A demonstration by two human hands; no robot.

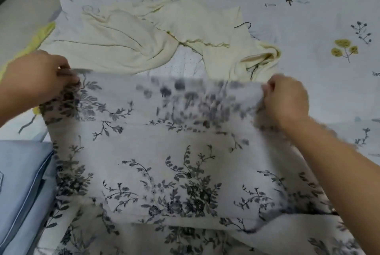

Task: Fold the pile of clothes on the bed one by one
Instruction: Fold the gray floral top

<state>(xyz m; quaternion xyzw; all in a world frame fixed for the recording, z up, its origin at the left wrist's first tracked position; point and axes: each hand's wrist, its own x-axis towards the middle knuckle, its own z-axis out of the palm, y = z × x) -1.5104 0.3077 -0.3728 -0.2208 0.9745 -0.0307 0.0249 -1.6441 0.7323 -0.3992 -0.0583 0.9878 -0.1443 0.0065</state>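
Observation:
A white garment with a dark grey floral print (164, 152) is stretched out in front of me over the bed. My left hand (39, 75) pinches its upper left corner. My right hand (287, 98) grips its upper right corner. The top edge between my hands is raised and blurred. Beyond it lies a crumpled cream garment (144, 34) with a frilled seam, spread on the bed. The lower part of the floral garment hangs toward me in folds.
The bed sheet (308, 18) is white with printed leaves, trees and mushrooms. Folded light blue denim (22, 182) lies at my lower left. A yellow-green cloth edge (41, 34) shows at the left, beside a dark floor strip at the top left corner.

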